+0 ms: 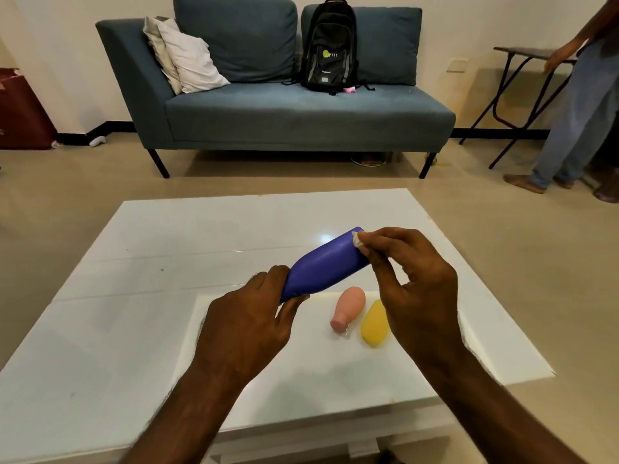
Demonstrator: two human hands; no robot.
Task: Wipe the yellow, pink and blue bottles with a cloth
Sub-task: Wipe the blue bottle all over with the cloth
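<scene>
Gripping the blue bottle (326, 262) by its near, lower end, the left hand (248, 316) holds it clear above the white table (134, 296). The bottle's long axis slants up and away to the right, so its far end meets the right hand (412, 283), which pinches a small wad of cloth (357, 238) against that upper end. Only a scrap of the cloth shows past the fingertips. By the look of it, the coming stroke runs back down the slant toward the left hand, and the right hand is the one placed to make it.

Just beyond and below the hands, the pink bottle (348, 308) and yellow bottle (374, 324) lie side by side on a white mat (234, 360) on the table, the pink with its cap toward the camera. No container is in view. Whether those two are already wiped cannot be told.

Farther off stand a sofa (268, 105) with a backpack (330, 45), and a second person (579, 105) at right.
</scene>
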